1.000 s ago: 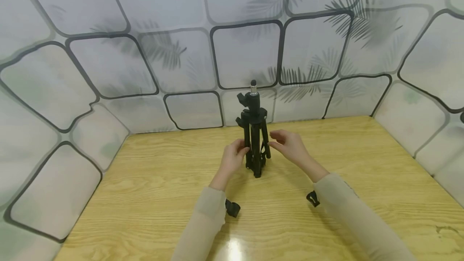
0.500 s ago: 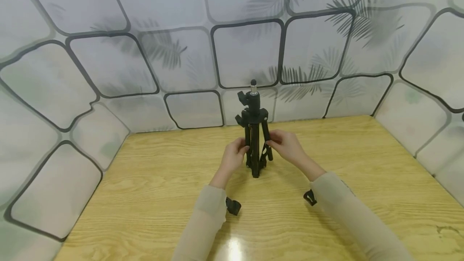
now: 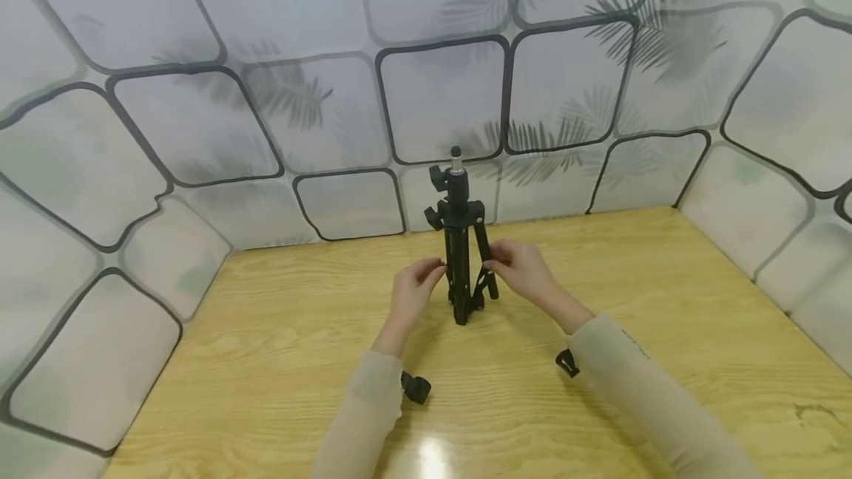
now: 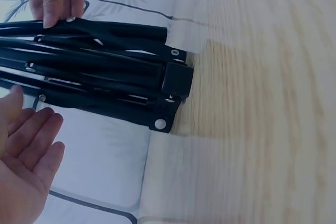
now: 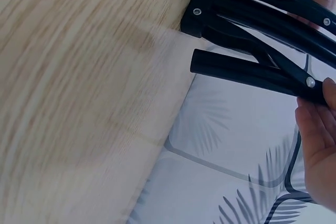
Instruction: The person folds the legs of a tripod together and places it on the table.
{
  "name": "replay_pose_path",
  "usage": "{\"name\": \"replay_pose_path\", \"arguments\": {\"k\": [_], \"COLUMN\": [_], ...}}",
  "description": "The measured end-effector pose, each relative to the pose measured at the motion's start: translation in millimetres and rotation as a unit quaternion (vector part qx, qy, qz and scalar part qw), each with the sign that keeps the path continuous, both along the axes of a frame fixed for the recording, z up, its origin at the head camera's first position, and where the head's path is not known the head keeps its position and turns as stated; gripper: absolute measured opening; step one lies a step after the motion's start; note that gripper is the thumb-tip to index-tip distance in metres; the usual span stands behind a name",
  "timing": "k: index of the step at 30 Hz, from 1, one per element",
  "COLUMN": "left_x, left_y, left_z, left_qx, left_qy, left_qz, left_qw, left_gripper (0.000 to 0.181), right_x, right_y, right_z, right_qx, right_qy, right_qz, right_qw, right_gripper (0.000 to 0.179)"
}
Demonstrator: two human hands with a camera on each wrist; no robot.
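Observation:
A black tripod stand (image 3: 459,242) stands upright on the table, its silver-and-black tip at the top and two knobs on its left. My right hand (image 3: 526,272) pinches its right leg (image 5: 252,74) between thumb and fingers; that leg is swung a little away from the centre column, its brace showing. My left hand (image 3: 409,294) is beside the left leg, thumb and fingers loosely bent. In the left wrist view, a gap shows between its fingers (image 4: 39,140) and the stand. The far leg is mostly hidden.
The wooden table (image 3: 299,331) meets a patterned cloth wall (image 3: 333,117) behind the stand. Small black pieces show beside the left sleeve (image 3: 366,412) and right sleeve (image 3: 639,383).
My right hand, at first apart from the right leg, has taken hold of it, and the leg has swung slightly outward. My left hand has come off the left leg.

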State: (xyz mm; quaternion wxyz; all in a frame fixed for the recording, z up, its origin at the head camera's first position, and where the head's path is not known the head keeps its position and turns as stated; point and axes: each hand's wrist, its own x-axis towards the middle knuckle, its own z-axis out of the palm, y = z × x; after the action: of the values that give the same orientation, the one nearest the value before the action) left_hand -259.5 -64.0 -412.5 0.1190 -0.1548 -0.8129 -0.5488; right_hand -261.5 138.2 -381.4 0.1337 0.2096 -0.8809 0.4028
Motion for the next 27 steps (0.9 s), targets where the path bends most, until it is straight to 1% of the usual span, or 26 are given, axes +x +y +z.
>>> {"name": "replay_pose_path", "arguments": {"k": [3,6,11,13,16,20,24,27], "left_x": [3.8,7.6,12.6,13.8,14.8,15.8,15.8,15.1], "left_y": [-4.4,-6.4,-4.7,-2.7,0.7,4.4,6.4,7.4], "left_z": [1.8,3.8,6.0,6.2,5.8,6.0,5.7,4.3], "left_qx": [0.009,0.015,0.003,-0.005,-0.008,0.004,0.007,0.002], "left_qy": [-0.006,-0.006,-0.001,-0.001,-0.015,-0.033,-0.019,-0.01], "left_qz": [-0.008,-0.025,-0.036,-0.036,-0.033,-0.03,-0.027,-0.017], "left_qw": [0.9999,0.9995,0.9993,0.9993,0.9993,0.999,0.9994,0.9998], "left_gripper": [0.032,0.036,0.036,0.035,0.034,0.031,0.03,0.029], "right_x": [2.3,4.5,8.0,9.5,11.3,14.6,17.8,19.5], "right_y": [-0.6,-0.7,-1.9,-2.4,-2.3,-2.4,-3.5,-4.1], "right_z": [1.1,1.9,2.6,2.5,1.9,2.8,3.8,3.0], "right_qx": [0.001,0.005,0.01,0.011,0.013,0.016,0.016,0.017], "right_qy": [0.0,0.0,0.009,0.014,0.019,0.017,0.015,0.011], "right_qz": [-0.007,-0.012,-0.014,-0.016,-0.017,-0.024,-0.033,-0.042], "right_qw": [1.0,0.9999,0.9998,0.9997,0.9996,0.9994,0.9992,0.9989], "right_gripper": [0.018,0.018,0.017,0.017,0.017,0.018,0.019,0.02]}}
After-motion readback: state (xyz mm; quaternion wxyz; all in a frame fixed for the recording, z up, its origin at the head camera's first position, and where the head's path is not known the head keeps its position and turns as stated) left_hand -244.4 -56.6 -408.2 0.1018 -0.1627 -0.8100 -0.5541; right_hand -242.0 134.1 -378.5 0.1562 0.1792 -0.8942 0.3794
